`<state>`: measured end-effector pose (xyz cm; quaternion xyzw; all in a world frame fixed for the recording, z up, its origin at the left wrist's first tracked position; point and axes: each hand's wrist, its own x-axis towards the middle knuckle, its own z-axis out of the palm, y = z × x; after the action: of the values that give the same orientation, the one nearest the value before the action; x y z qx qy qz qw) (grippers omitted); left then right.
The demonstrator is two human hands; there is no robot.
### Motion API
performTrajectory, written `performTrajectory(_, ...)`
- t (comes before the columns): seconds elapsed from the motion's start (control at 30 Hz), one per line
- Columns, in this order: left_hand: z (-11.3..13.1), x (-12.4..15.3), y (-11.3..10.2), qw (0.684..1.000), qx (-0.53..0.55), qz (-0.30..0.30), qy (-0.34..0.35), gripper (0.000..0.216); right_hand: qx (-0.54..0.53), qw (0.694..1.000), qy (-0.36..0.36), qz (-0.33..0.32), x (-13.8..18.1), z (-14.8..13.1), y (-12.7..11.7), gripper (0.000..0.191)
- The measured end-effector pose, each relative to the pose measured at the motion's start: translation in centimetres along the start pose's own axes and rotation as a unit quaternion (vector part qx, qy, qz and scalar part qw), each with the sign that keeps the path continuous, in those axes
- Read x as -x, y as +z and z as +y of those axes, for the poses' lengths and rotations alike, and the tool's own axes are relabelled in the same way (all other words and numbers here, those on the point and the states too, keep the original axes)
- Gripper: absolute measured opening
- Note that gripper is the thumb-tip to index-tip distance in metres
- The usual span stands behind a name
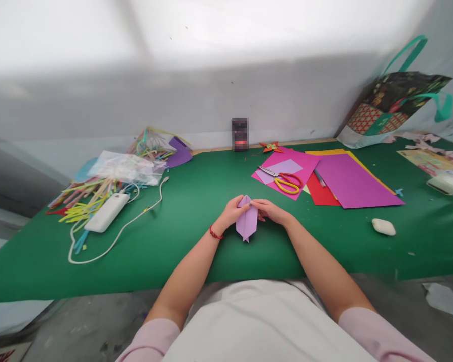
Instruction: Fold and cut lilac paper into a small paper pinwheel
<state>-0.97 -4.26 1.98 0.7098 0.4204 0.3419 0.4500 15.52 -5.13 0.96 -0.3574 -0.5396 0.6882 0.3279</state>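
Observation:
A folded lilac paper piece [246, 221] lies on the green table [196, 201], pointed at its near end. My left hand [232, 212] pinches its upper left edge, fingers closed on the paper; a red band circles that wrist. My right hand [270, 210] grips the upper right edge, fingers pressed together on the fold. Both hands meet at the top of the paper.
Scissors with yellow and red handles [285, 181] rest on pink and purple sheets [347, 181] at the right. A white power bank [107, 212] with cable, coloured paper strips [83, 201] and a plastic bag lie left. A white eraser-like lump [383, 227], a gift bag [392, 103].

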Motion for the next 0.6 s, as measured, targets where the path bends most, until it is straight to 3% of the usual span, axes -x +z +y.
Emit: performTrajectory(0.6,-0.35,0.04,-0.52,0.999,-0.030,-0.006,-0.008,0.026,0.091,0.994,-0.064,-0.020,-0.75,0.70,-0.53,0.049)
